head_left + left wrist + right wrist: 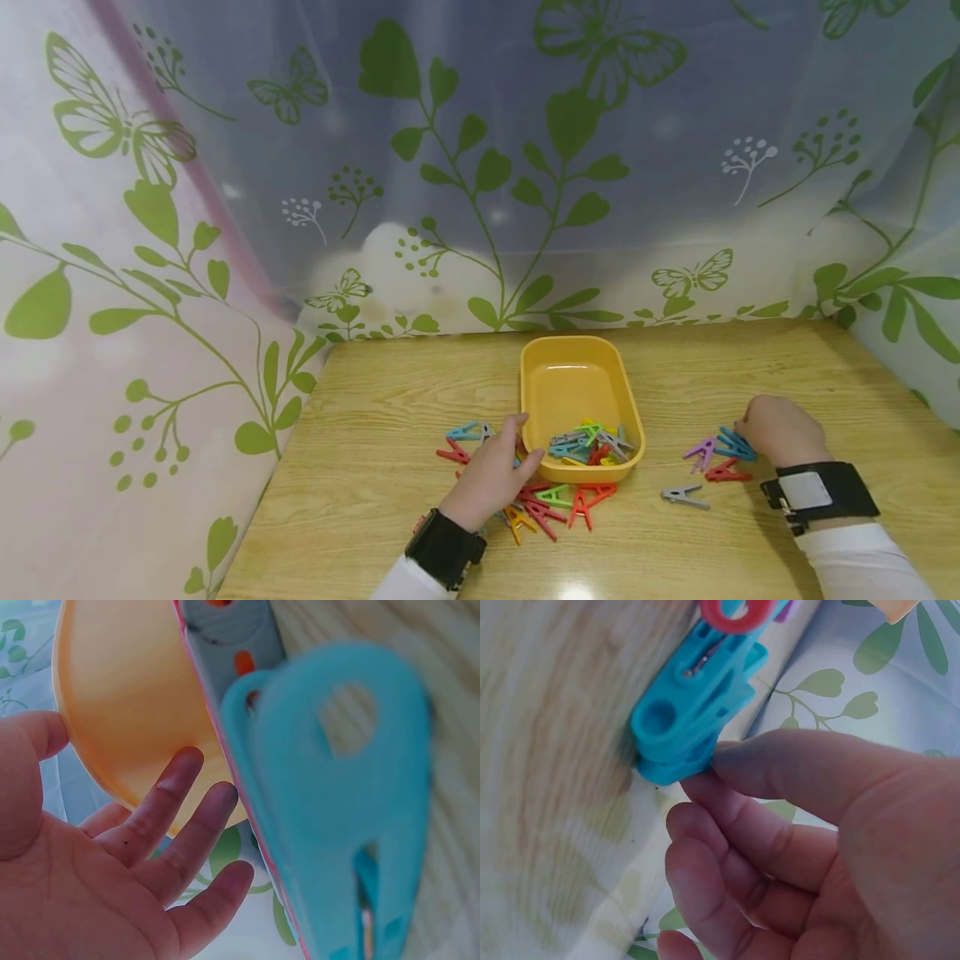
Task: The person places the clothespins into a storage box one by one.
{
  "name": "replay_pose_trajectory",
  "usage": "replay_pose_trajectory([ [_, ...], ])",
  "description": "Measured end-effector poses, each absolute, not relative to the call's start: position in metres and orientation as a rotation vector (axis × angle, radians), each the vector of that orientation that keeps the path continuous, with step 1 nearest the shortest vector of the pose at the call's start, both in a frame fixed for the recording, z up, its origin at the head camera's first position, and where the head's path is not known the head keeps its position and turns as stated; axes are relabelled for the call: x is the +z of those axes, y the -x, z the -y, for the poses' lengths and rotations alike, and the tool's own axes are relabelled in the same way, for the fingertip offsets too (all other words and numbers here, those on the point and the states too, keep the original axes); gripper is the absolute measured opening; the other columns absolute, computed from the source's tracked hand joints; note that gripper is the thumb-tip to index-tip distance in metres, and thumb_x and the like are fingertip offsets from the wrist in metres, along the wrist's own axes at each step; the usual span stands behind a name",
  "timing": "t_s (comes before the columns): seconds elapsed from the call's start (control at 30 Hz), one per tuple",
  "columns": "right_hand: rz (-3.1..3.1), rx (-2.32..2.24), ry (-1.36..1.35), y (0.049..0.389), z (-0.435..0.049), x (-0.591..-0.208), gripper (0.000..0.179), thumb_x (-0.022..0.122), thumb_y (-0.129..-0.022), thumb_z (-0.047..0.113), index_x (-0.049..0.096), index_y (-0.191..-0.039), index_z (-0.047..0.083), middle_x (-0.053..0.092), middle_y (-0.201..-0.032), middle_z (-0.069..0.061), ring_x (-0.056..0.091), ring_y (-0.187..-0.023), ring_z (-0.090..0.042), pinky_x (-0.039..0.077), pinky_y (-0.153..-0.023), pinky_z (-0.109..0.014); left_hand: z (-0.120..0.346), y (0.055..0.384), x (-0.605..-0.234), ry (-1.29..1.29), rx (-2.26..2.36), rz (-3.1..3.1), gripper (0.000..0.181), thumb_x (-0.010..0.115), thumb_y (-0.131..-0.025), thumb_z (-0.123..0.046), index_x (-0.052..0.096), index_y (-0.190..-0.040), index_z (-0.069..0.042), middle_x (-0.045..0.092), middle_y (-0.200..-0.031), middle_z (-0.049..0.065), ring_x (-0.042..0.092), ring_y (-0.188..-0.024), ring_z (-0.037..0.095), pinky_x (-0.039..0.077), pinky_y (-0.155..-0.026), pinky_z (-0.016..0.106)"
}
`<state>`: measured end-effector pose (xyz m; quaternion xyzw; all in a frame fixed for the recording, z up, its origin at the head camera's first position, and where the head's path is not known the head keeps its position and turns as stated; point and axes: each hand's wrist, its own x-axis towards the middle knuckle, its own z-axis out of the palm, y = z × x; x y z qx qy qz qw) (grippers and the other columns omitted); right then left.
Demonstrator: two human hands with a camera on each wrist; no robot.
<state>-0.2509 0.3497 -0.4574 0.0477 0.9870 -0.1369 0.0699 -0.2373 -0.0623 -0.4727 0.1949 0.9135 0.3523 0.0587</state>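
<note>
My left hand (491,479) rests against the near left corner of a yellow plastic bin (570,383), fingers loosely straight along its side and the thumb at the rim. Clothespins (600,442) of several colours lie in the bin's near end. Around the left hand is a heap of more clothespins (543,508); a light blue clothespin (330,825) looms large in the left wrist view. On the right, my right hand (787,433) pinches the end of a blue clothespin (679,724) between thumb and forefinger, the other fingers curled.
Close to the right hand lie a purple clothespin (701,452), a red clothespin (726,472) and a grey clothespin (684,497). Behind the wooden table (405,375) hangs a curtain (480,208) with leaves and butterflies, which also encloses the sides.
</note>
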Motion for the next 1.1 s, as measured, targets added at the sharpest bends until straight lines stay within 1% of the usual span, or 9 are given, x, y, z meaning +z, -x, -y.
replay_pose_trajectory([
  [0.3,-3.037,-0.405,-0.111,0.249,-0.348,-0.458,0.040,0.065,-0.097,0.017,0.056,-0.059,0.008,0.048,-0.059,-0.002,0.047,-0.057,-0.018,0.038,-0.053,-0.033,0.062,0.238,-0.473,-0.580,1.088,-2.780,0.061,0.063,-0.104,-0.036,0.041,-0.153,-0.007,0.065,-0.105,0.005,0.057,-0.080,0.010,0.044,-0.064,0.026],
  [0.47,-3.152,-0.446,-0.046,0.246,-0.340,-0.450,0.036,0.063,-0.098,0.014,0.061,-0.064,0.004,0.052,-0.060,-0.003,0.048,-0.056,-0.018,0.037,-0.051,-0.033,0.062,0.237,-0.473,-0.580,1.090,-2.796,0.060,0.063,-0.104,-0.036,0.042,-0.153,-0.007,0.067,-0.119,0.010,0.064,-0.096,0.017,0.047,-0.073,0.028],
  [0.53,-3.232,-0.464,-0.002,0.244,-0.332,-0.445,0.030,0.064,-0.098,0.013,0.067,-0.071,0.000,0.057,-0.064,-0.007,0.051,-0.056,-0.018,0.040,-0.050,-0.034,0.062,0.237,-0.473,-0.575,1.095,-2.796,0.060,0.063,-0.104,-0.036,0.043,-0.153,-0.007,0.066,-0.123,0.010,0.065,-0.101,0.019,0.048,-0.075,0.029],
  [0.57,-3.285,-0.463,0.028,0.243,-0.328,-0.442,0.029,0.065,-0.098,0.012,0.067,-0.072,0.000,0.058,-0.065,-0.010,0.051,-0.055,-0.018,0.040,-0.049,-0.035,0.062,0.237,-0.473,-0.576,1.101,-2.795,0.060,0.063,-0.104,-0.036,0.043,-0.153,-0.007,0.066,-0.124,0.011,0.065,-0.102,0.021,0.049,-0.076,0.030],
  [0.67,-3.475,-0.439,0.146,0.240,-0.312,-0.435,0.021,0.072,-0.093,0.011,0.072,-0.082,-0.006,0.065,-0.075,-0.017,0.055,-0.053,-0.018,0.045,-0.048,-0.036,0.063,0.237,-0.473,-0.580,1.109,-2.791,0.060,0.063,-0.104,-0.036,0.043,-0.152,-0.007,0.064,-0.127,0.012,0.065,-0.107,0.023,0.050,-0.079,0.032],
  [0.73,-3.597,-0.435,0.231,0.238,-0.300,-0.432,0.018,0.077,-0.090,0.010,0.073,-0.083,-0.006,0.065,-0.078,-0.019,0.054,-0.051,-0.017,0.044,-0.046,-0.035,0.062,0.236,-0.473,-0.578,1.109,-2.793,0.060,0.063,-0.104,-0.036,0.043,-0.153,-0.007,0.063,-0.131,0.012,0.064,-0.111,0.024,0.052,-0.083,0.035],
  [0.87,-3.735,-0.461,0.468,0.236,-0.276,-0.429,0.015,0.083,-0.083,0.008,0.074,-0.082,-0.003,0.066,-0.078,-0.014,0.053,-0.051,-0.014,0.039,-0.045,-0.029,0.062,0.236,-0.473,-0.576,1.102,-2.802,0.060,0.063,-0.104,-0.037,0.043,-0.153,-0.008,0.061,-0.137,0.013,0.063,-0.117,0.025,0.053,-0.089,0.038],
  [0.97,-3.720,-0.476,0.678,0.233,-0.259,-0.428,0.012,0.085,-0.081,0.008,0.075,-0.080,0.002,0.068,-0.078,-0.008,0.059,-0.057,-0.015,0.046,-0.050,-0.031,0.062,0.236,-0.472,-0.572,1.104,-2.799,0.061,0.063,-0.104,-0.037,0.043,-0.153,-0.008,0.062,-0.134,0.012,0.063,-0.115,0.024,0.053,-0.088,0.037],
  [1.1,-3.646,-0.448,0.909,0.229,-0.238,-0.428,0.012,0.087,-0.079,0.009,0.076,-0.080,0.007,0.069,-0.078,-0.002,0.064,-0.065,-0.014,0.053,-0.061,-0.040,0.062,0.236,-0.471,-0.555,1.119,-2.782,0.060,0.064,-0.104,-0.037,0.044,-0.153,-0.009,0.062,-0.130,0.010,0.063,-0.111,0.022,0.052,-0.084,0.033],
])
